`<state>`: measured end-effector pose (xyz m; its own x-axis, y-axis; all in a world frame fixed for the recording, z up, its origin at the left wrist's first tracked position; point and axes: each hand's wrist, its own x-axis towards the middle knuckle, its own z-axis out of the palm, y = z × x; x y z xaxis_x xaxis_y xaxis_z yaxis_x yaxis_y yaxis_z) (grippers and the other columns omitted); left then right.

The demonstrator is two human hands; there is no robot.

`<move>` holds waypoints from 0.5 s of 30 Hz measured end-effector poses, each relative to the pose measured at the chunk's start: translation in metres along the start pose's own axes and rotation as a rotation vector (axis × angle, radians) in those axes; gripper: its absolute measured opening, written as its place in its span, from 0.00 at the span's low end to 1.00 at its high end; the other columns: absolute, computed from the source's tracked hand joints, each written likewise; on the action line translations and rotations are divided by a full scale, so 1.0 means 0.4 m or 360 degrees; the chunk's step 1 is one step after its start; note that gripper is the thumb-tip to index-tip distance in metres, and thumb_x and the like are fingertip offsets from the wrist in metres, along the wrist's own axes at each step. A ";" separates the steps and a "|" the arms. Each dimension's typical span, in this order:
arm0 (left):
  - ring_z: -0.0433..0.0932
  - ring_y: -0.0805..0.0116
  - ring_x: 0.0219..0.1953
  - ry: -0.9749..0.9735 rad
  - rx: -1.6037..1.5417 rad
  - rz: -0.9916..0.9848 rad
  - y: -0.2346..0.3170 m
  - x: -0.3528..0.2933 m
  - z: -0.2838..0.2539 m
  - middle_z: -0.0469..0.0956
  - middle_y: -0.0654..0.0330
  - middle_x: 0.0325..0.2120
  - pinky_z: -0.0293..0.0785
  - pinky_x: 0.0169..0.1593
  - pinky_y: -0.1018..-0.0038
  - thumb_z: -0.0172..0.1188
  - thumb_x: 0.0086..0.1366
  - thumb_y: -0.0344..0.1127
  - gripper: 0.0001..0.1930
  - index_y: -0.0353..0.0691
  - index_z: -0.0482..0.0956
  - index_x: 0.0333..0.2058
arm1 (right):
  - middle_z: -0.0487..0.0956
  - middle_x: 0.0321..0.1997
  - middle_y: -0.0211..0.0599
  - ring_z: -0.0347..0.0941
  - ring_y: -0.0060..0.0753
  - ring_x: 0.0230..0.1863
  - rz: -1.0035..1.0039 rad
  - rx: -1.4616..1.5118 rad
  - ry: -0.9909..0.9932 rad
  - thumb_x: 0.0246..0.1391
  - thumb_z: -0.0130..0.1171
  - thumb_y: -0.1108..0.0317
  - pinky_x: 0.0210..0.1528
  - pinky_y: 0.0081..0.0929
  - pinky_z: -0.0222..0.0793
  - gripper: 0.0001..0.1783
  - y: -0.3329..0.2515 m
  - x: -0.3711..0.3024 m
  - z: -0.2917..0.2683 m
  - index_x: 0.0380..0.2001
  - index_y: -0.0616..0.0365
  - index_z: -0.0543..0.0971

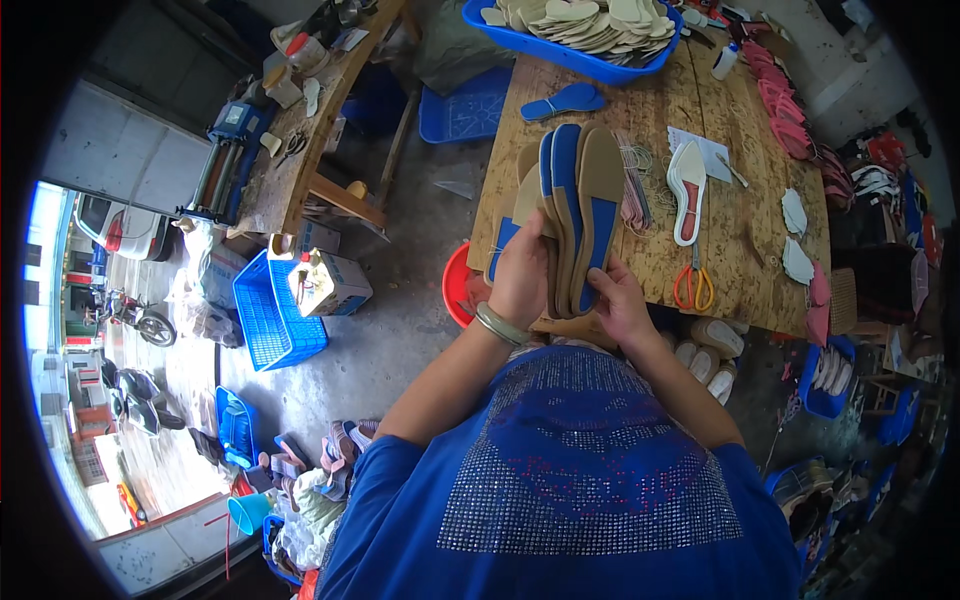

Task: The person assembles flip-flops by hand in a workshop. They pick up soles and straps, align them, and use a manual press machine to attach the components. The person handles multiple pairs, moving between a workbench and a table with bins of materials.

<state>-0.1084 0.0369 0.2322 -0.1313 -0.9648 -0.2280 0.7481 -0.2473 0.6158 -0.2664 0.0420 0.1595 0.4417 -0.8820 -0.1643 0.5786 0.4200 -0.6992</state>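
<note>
Above the near edge of the wooden table I hold a bundle of tan-and-blue shoe insoles point(601, 168), upright with their toes pointing away from me. My left hand point(521, 278) is wrapped round the bundle's left side. At its lower right, my right hand point(621, 300) has its fingers closed on the heel end of the rightmost insole. More tan-and-blue insoles point(505, 232) show behind my left hand, partly covered. Just right of the bundle lie a hank of thin cords point(636, 190), a stack of white sole-shaped pieces point(686, 190) and orange-handled scissors point(694, 287).
On the wooden table point(745, 260), a blue tray point(590, 68) of pale insoles stands far back, with blue insoles point(565, 101) before it. Pink shoe parts point(785, 105) line the right edge. A red basin point(458, 285) and blue crate point(270, 315) stand on the floor to the left.
</note>
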 end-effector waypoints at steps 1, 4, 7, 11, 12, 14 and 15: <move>0.70 0.64 0.55 -0.0017 -0.0022 0.0000 0.004 0.001 0.002 0.70 0.52 0.53 0.63 0.60 0.65 0.36 0.73 0.46 0.23 0.34 0.64 0.56 | 0.75 0.52 0.37 0.73 0.25 0.50 0.0004 0.0024 0.0000 0.58 0.50 0.76 0.54 0.25 0.68 0.20 -0.001 0.000 -0.002 0.54 0.62 0.66; 0.72 0.65 0.51 -0.0031 -0.0032 0.0046 0.009 0.010 0.007 0.72 0.53 0.50 0.66 0.56 0.68 0.37 0.72 0.47 0.23 0.33 0.66 0.54 | 0.75 0.51 0.36 0.73 0.24 0.49 -0.0046 -0.0004 0.0073 0.58 0.51 0.76 0.54 0.24 0.67 0.20 -0.006 0.006 0.021 0.54 0.61 0.67; 0.77 0.67 0.44 0.0026 0.0201 0.0134 0.006 0.024 0.001 0.77 0.53 0.43 0.72 0.51 0.72 0.38 0.72 0.48 0.24 0.31 0.70 0.50 | 0.75 0.49 0.35 0.74 0.23 0.47 -0.0201 -0.0308 0.0132 0.55 0.56 0.76 0.48 0.22 0.73 0.22 -0.022 0.006 0.060 0.54 0.60 0.67; 0.77 0.66 0.45 0.0116 0.0810 0.0224 -0.006 0.029 -0.025 0.77 0.53 0.43 0.72 0.51 0.73 0.37 0.73 0.48 0.25 0.29 0.70 0.50 | 0.77 0.46 0.33 0.75 0.21 0.42 -0.0172 -0.0429 0.0181 0.52 0.59 0.75 0.42 0.20 0.74 0.23 -0.029 0.014 0.074 0.52 0.59 0.68; 0.78 0.67 0.44 0.0142 0.0947 0.0267 -0.007 0.029 -0.016 0.78 0.53 0.42 0.73 0.50 0.73 0.37 0.73 0.48 0.25 0.29 0.71 0.49 | 0.77 0.44 0.33 0.76 0.21 0.40 -0.0109 -0.0434 0.0193 0.52 0.60 0.75 0.41 0.20 0.74 0.23 -0.030 0.019 0.069 0.52 0.59 0.68; 0.77 0.67 0.45 0.0093 0.0683 0.0224 -0.004 0.025 0.003 0.77 0.52 0.44 0.73 0.50 0.73 0.37 0.73 0.47 0.25 0.29 0.70 0.50 | 0.78 0.40 0.32 0.77 0.23 0.36 -0.0041 -0.0219 0.0166 0.50 0.62 0.73 0.36 0.21 0.75 0.22 -0.031 0.026 0.060 0.50 0.59 0.70; 0.77 0.67 0.46 0.0083 0.0548 0.0191 -0.004 0.018 0.007 0.76 0.52 0.44 0.73 0.50 0.72 0.37 0.73 0.47 0.25 0.29 0.70 0.51 | 0.78 0.40 0.32 0.77 0.23 0.36 0.0043 -0.0179 0.0149 0.51 0.62 0.73 0.37 0.20 0.75 0.21 -0.032 0.021 0.060 0.49 0.59 0.71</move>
<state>-0.1124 0.0301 0.2318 -0.0161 -0.9850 -0.1715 0.4921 -0.1572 0.8562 -0.2537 0.0343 0.1838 0.3873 -0.8889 -0.2447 0.4845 0.4221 -0.7662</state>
